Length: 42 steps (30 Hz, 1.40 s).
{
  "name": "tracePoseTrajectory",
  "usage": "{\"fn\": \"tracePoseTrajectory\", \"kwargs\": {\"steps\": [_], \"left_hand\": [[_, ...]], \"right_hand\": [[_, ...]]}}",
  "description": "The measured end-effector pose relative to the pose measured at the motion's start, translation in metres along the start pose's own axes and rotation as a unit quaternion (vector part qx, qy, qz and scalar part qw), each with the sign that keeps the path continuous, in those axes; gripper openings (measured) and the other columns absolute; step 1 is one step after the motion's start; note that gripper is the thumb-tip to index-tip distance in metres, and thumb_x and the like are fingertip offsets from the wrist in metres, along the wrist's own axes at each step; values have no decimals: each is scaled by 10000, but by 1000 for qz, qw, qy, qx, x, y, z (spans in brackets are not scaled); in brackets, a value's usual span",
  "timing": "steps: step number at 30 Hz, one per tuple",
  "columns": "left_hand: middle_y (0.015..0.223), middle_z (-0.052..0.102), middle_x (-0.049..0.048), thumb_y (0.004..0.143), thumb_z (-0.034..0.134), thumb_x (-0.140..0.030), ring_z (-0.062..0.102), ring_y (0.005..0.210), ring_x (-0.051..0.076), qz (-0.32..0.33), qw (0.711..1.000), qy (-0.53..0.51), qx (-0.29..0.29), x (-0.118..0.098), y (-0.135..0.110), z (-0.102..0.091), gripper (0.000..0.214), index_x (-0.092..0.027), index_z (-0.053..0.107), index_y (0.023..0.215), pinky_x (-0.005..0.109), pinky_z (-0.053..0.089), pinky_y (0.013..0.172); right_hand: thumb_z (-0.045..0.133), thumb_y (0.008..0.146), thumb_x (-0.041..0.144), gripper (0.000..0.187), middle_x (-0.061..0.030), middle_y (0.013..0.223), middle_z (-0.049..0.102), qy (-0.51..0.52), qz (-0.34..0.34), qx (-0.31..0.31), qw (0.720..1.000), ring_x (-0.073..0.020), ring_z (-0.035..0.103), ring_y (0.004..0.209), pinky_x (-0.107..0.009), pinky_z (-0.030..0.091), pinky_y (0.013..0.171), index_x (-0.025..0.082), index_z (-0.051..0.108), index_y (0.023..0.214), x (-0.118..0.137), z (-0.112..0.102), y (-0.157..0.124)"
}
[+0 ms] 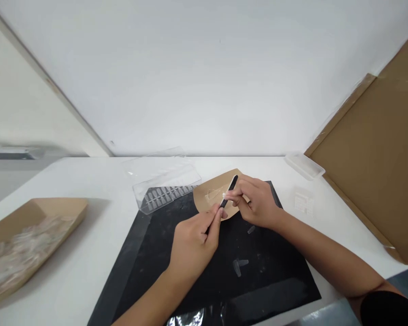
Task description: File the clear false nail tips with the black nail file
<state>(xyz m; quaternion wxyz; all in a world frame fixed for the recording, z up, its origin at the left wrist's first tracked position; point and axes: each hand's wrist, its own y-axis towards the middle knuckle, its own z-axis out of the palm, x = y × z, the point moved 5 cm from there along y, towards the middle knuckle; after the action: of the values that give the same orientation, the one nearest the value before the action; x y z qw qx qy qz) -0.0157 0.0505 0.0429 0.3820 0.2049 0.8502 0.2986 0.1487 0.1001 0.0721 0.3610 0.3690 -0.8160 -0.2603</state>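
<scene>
My left hand (194, 236) is closed around the lower part of a nail file (234, 182), black-faced with a pale edge, which slants up to the right. In my right hand (258, 201), thumb and fingers pinch a small whitish piece (224, 195), apparently a nail tip, against the file; its full shape is hidden. Both hands work over a brown paper tray (202, 194) with thin clear scraps inside. Behind and left lies a clear plastic case (139, 192) holding rows of clear nail tips (159, 198). A few loose clear nail tips (238, 267) rest nearer me.
A black mat (275, 271) covers the middle of the white table (88, 253). At left stands a larger brown paper tray (59, 204) with crumpled clear plastic. A translucent lidless box (305, 166) sits back right, beside an upright cardboard panel (367, 181). A white wall closes the back.
</scene>
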Motion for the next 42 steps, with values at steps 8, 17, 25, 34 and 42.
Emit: {"fn": "tracePoseTrajectory", "kwargs": {"steps": [8,17,25,34,42], "left_hand": [[868,815,17,1029,595,-237,773,733,145,-8,999,12,-35,9,-2,0,210,-176,794,1007,217,584,749],[987,800,44,1028,563,-290,783,819,184,-100,995,-30,4,19,-6,6,301,-190,631,1304,267,612,756],[1074,763,25,1052,500,-185,739,790,125,-59,994,-93,1,15,-6,5,282,-259,662,1271,235,586,733],[1025,755,52,1016,587,-187,735,842,156,-37,996,-80,-8,8,3,-3,185,-209,721,1141,258,580,762],[955,739,42,995,631,-178,707,726,121,17,994,-103,-17,2,4,-7,154,-215,749,1086,225,571,669]], "right_hand": [[724,974,378,248,19,783,646,314,192,1,930,-111,644,618,-263,523,604,216,598,836,-22,11,-13],[829,884,398,302,44,805,653,471,259,38,842,-67,608,528,-216,520,542,203,599,896,-29,19,-11],[807,915,371,297,52,805,673,503,261,96,818,-63,625,540,-213,523,577,201,567,873,-29,28,-18],[798,921,396,311,38,800,698,518,269,121,803,-65,633,553,-201,536,566,189,578,845,-31,33,-20],[810,912,378,307,41,781,703,542,277,163,776,-70,648,569,-192,529,574,186,579,849,-27,36,-23]]}}
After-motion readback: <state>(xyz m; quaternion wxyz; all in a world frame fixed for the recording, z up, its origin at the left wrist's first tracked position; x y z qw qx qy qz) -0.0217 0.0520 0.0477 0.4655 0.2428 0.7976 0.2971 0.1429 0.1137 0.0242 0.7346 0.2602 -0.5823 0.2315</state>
